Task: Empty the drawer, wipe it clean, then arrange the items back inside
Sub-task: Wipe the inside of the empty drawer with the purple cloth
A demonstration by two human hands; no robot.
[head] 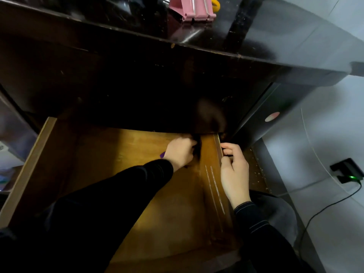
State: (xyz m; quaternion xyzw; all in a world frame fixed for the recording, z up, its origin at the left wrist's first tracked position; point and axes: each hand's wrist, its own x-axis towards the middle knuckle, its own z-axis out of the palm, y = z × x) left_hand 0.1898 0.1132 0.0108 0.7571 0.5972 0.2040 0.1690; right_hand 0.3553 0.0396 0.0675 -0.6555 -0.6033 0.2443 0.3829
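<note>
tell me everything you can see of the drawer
The drawer is wooden, pulled out from under a dark desk. Its floor is orange-brown, with pale scratch lines along the right side; the walls have lighter rims. The right hand grips the right wall's rim. The left hand reaches to the back right corner, curled round a dark thing too blurred to name.
</note>
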